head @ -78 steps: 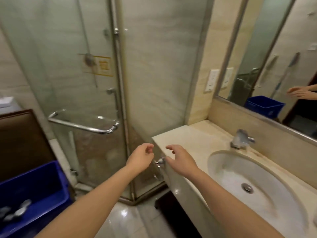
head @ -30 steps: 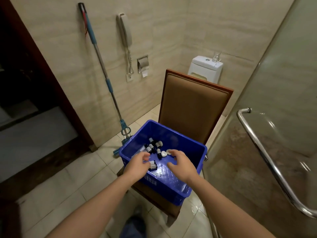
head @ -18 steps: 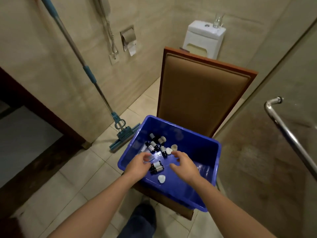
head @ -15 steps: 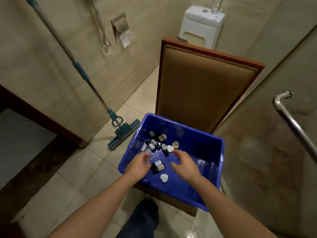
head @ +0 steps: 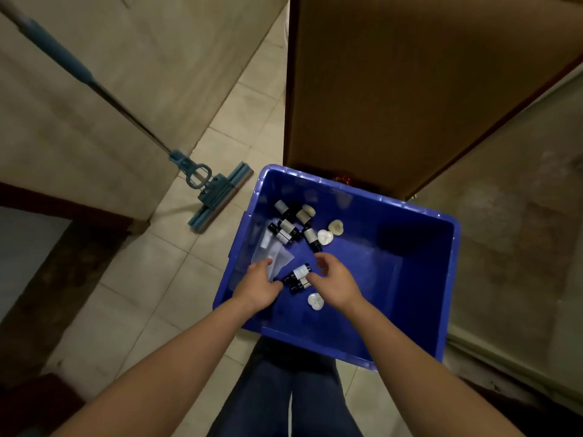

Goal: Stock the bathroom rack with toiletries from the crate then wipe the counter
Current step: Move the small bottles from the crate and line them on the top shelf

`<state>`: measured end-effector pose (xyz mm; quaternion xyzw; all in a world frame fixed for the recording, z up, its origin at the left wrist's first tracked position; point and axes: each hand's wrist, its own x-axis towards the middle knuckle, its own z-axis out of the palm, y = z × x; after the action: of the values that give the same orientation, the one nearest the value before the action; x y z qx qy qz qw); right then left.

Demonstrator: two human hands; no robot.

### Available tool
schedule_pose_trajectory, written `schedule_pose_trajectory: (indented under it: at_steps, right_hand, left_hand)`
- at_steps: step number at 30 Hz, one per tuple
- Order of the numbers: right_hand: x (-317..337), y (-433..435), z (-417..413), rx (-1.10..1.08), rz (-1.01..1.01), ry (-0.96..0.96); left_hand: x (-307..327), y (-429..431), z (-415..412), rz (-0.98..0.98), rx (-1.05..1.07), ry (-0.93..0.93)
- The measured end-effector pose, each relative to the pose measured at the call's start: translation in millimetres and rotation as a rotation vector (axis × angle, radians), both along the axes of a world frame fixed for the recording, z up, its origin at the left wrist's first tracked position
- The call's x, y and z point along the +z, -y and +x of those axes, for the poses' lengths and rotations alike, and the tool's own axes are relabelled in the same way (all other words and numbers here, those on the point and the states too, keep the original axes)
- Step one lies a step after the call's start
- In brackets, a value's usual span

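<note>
View from above into a blue plastic crate [head: 422,279] that sits on a chair [head: 410,74] with a padded brown back. Both bare hands reach into the near left part of the crate.

The left hand [head: 260,287] has its fingers bent down at the edge of some clear packets [head: 274,252] lying along the crate's left wall. Whether it pinches a packet or only touches it cannot be told. The right hand [head: 336,283] hovers with fingers loosely curved and apart, holding nothing. Its thumb is just beside two small bottles [head: 298,276], which lie side by side between the hands.

More bottles [head: 291,225] are heaped toward the crate's far left corner. Two heart-shaped soaps [head: 325,237] lie just right of that heap, and a third soap [head: 315,301] lies nearer the front wall, beside the right wrist.

The bottles are dark with pale labels. They look light, hard and smooth, and likely to roll, so each is best taken round its middle between thumb and fingers. The packets look thin, limp and slippery, better pinched at an edge. The soaps look small and hard, and might chip if dropped.

A mop [head: 217,192] leans against the tiled wall to the left of the crate.
</note>
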<state>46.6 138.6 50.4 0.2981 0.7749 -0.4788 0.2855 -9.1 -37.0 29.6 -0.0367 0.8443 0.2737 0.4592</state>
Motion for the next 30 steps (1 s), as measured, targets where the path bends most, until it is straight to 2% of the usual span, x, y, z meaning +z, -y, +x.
schedule_pose_trajectory:
  at_steps: [10, 17, 26, 30]
  right_hand:
    - [-101.2, 10.6, -51.9, -0.138, -0.253, 0.196]
    - [-134.6, 24.1, -74.4, -0.220, -0.313, 0.313]
    - [-143.0, 47.7, -89.6, -0.429, -0.425, 0.400]
    - [-150.7, 48.7, -88.7, -0.420, -0.395, 0.399]
  left_hand:
    - [-87.4, -10.1, -14.4, -0.093, -0.027, -0.046]
    - [-109.1, -15.6, -10.6, -0.171, -0.048, -0.039]
    - [-116.6, -23.6, -12.5, -0.158, 0.150, 0.009]
    - [-116.5, -24.0, -9.6, -0.094, 0.312, 0.012]
